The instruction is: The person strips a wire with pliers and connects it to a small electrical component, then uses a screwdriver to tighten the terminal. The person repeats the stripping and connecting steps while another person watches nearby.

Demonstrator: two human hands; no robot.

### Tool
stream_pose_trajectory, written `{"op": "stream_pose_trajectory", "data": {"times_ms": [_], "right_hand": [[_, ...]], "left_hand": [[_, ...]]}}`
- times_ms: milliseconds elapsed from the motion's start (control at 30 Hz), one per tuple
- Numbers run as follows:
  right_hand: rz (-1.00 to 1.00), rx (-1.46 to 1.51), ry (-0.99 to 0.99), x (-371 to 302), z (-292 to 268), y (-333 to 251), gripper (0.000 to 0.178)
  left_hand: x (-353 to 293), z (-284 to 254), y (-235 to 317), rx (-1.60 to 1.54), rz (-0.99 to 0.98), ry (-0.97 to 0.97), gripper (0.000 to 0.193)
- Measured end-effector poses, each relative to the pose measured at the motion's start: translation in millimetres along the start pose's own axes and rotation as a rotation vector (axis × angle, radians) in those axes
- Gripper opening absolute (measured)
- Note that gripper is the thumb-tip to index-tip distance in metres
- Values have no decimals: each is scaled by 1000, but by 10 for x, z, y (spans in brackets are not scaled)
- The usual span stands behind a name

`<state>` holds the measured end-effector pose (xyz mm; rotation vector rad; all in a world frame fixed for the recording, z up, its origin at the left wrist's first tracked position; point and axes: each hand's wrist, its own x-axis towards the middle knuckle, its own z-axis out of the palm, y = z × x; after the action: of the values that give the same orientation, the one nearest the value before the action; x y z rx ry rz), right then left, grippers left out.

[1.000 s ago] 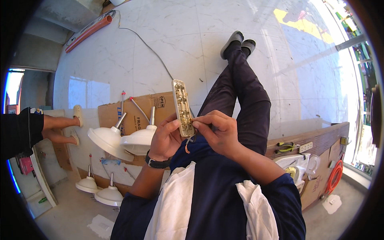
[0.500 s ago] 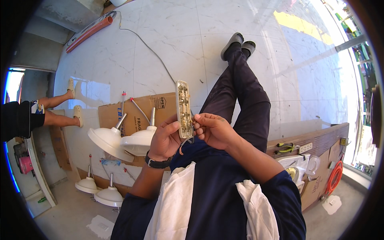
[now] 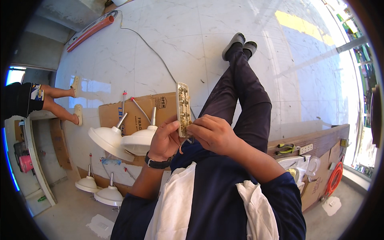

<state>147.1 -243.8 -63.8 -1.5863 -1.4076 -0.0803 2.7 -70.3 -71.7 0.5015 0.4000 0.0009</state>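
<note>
An opened power strip (image 3: 183, 100), a long pale housing with brass contacts showing inside, stands lengthwise in front of my lap. My left hand (image 3: 163, 139), with a dark watch at its wrist, grips the lower end of the housing from the left side. My right hand (image 3: 216, 135) is closed, its fingertips pressed together at the housing's lower right corner. Whatever lies between those fingertips is hidden. Below the housing hangs a short wire end (image 3: 181, 149), copper-coloured. A grey cable (image 3: 158, 56) runs from behind the strip's top across the floor.
White lamp shades with metal stems (image 3: 106, 138) lie on and near flattened cardboard (image 3: 168, 105) at left. Right, a wooden plank (image 3: 320, 138) bears green-handled pliers (image 3: 285, 149) and a white socket strip (image 3: 306, 149); an orange coil (image 3: 334, 180) lies beyond. Another person's legs (image 3: 60, 93) are far left.
My right hand has shifted slightly left and down, its fingertips now over the strip's lower corner. The left hand keeps its hold. The other person's legs have shifted slightly.
</note>
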Motion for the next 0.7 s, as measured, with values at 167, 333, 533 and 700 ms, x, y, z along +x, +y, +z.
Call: {"op": "stream_pose_trajectory", "data": {"times_ms": [167, 333, 533, 700], "right_hand": [[1341, 1571, 166, -5, 130, 121, 21], [1428, 1549, 191, -23, 271, 66, 16], [241, 178, 107, 24, 220, -61, 15], [43, 193, -10, 58, 183, 67, 19]], "left_hand": [[-31, 34, 20, -25, 44, -44, 49], [-53, 33, 58, 69, 80, -19, 48], [-48, -24, 39, 110, 157, 120, 47], [-88, -53, 63, 160, 149, 128, 49]]}}
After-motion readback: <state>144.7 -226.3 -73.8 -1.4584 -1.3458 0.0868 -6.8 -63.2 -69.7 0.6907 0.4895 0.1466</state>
